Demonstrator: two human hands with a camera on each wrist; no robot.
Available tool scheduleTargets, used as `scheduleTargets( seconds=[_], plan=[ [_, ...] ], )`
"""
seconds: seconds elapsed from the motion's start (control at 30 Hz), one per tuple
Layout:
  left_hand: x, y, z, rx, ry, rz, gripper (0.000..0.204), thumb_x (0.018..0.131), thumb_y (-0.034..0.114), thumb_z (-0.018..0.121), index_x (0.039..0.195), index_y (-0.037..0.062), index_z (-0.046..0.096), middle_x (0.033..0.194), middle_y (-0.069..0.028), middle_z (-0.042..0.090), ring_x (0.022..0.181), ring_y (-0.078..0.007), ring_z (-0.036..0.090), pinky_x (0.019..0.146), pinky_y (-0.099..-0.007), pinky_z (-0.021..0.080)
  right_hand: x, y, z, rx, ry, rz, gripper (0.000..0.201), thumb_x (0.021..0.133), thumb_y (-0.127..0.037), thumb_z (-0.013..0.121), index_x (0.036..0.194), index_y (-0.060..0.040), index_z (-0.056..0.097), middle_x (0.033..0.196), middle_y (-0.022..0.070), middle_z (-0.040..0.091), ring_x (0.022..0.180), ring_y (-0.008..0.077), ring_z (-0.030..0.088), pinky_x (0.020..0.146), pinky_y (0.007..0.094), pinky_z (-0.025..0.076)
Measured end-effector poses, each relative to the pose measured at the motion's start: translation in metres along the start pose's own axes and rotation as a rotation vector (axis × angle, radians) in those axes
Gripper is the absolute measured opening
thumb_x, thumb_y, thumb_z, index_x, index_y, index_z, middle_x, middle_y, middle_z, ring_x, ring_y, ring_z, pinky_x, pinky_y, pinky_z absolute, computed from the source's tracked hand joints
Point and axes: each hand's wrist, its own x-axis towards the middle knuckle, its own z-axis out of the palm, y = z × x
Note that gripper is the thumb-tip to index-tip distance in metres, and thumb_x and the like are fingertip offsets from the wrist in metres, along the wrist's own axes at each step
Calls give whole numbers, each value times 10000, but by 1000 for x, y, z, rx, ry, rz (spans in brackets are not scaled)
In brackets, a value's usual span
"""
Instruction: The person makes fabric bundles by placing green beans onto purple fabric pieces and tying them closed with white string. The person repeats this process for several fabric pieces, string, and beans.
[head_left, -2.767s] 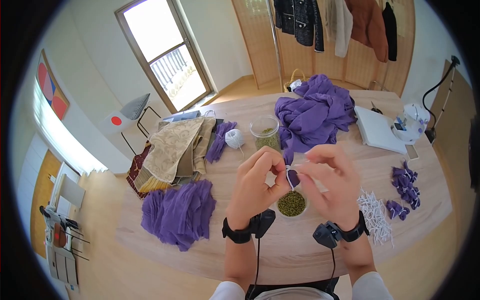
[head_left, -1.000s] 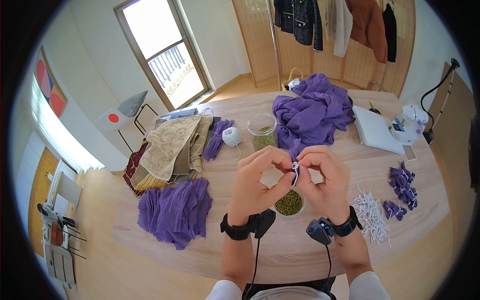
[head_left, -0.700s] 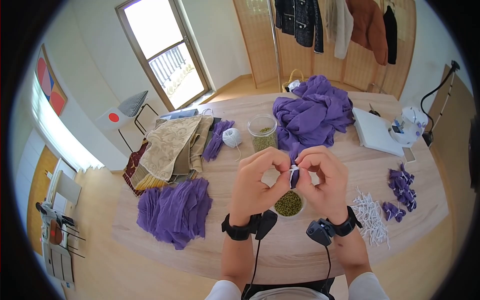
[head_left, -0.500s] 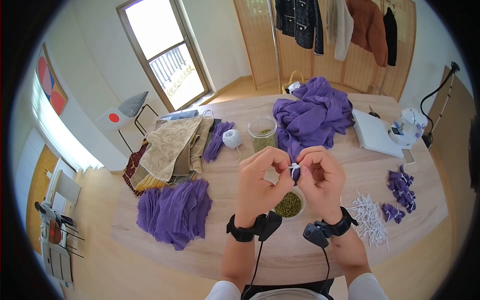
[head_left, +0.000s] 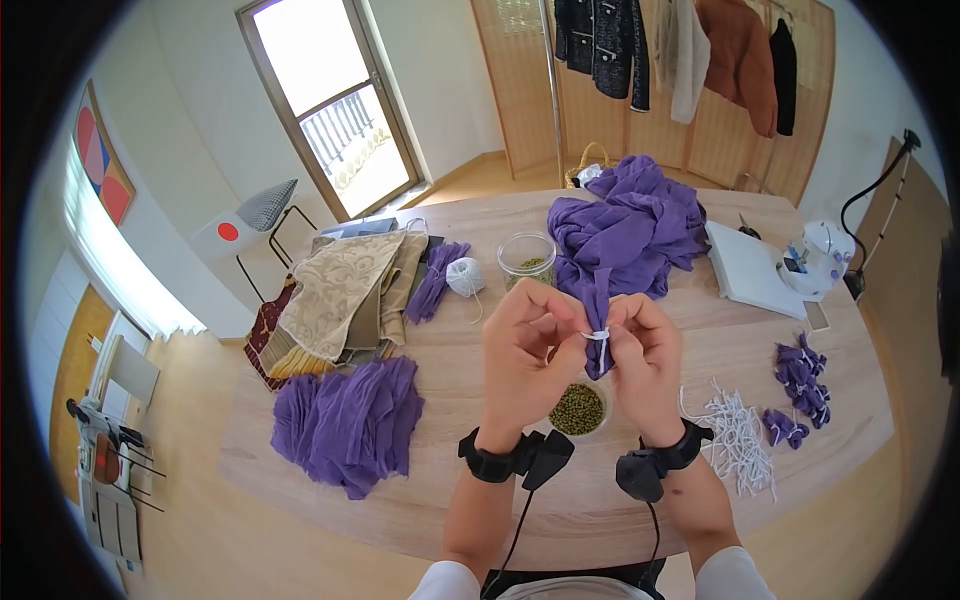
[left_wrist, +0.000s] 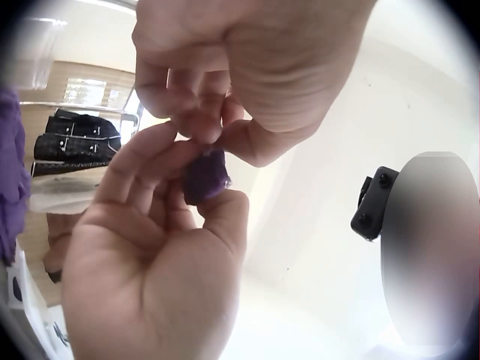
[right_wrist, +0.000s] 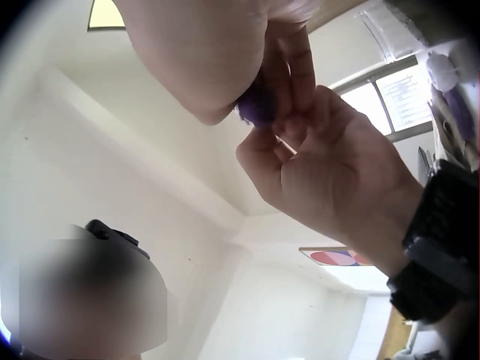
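Two hands at work: left hand point(head_left: 530, 365) and right hand point(head_left: 648, 370), thumbs and fingertips nearly closed, pinching at the purple cloth piece point(head_left: 599, 362) and white string point(head_left: 598, 337) wrapped round it; can't tell which fingertip has string vs cloth. Cloth is up in the air between the hands, over the near-centre bowl point(head_left: 608, 413) of green beans point(head_left: 577, 409). Progress, my read: string is round the neck, knot not finished, ends not released. Tied purple bundles point(head_left: 803, 375) at right look like completed ones; purple cloth stack point(head_left: 348, 425) at left and cut strings point(head_left: 740, 440) at right suggest plenty left. Long axis runs near-far, slightly skewed; string crosses it. Rounded end points near, loose tail far, towards the big purple fabric heap point(head_left: 640, 225).
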Motion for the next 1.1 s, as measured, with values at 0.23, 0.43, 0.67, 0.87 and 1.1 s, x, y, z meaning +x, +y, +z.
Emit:
scheduleTargets(
  seconds=[0.23, 0.43, 0.67, 0.87, 1.1],
  plan=[
    [-1, 0, -1, 25, -26, -87, 173, 859, -124, 549, 998, -29, 589, 891, -24, 590, 653, -24, 513, 562, -177, 400, 1, -10, 9, 467, -14, 232, 35, 999, -58, 447, 983, -60, 478, 910, 24, 566, 734, 63, 549, 670, 233, 477],
    [2, -4, 1, 264, 33, 34, 108, 868, -96, 585, 905, -23, 655, 891, -8, 601, 605, -4, 489, 506, -174, 354, -2, -4, 10, 442, 40, 214, 36, 1009, -56, 431, 1001, -73, 461, 862, -3, 523, 707, 46, 539, 640, 211, 475],
    [2, -6, 1, 160, 57, -40, 37, 908, -38, 609, 920, -31, 643, 896, -23, 611, 622, -37, 561, 521, -180, 410, -2, -1, 7, 374, 50, 172, 29, 1017, -87, 441, 988, -83, 449, 879, 6, 520, 753, 64, 545, 691, 231, 463],
    [3, 0, -3, 39, 25, -150, 76, 954, 32, 619, 945, -43, 625, 794, -50, 639, 647, -83, 620, 551, -196, 478, 4, -8, 6, 652, -20, 273, 11, 1006, -84, 463, 1011, -78, 455, 936, 74, 584, 751, 177, 604, 716, 341, 503],
    [5, -6, -18, -17, 35, -243, 114, 945, 91, 645, 984, -16, 647, 733, 1, 590, 538, -14, 382, 477, -203, 244, 10, 4, -14, 604, -305, 307, 139, 947, 16, 542, 1022, -67, 459, 933, 76, 594, 758, 145, 616, 648, 277, 495]
  ],
)
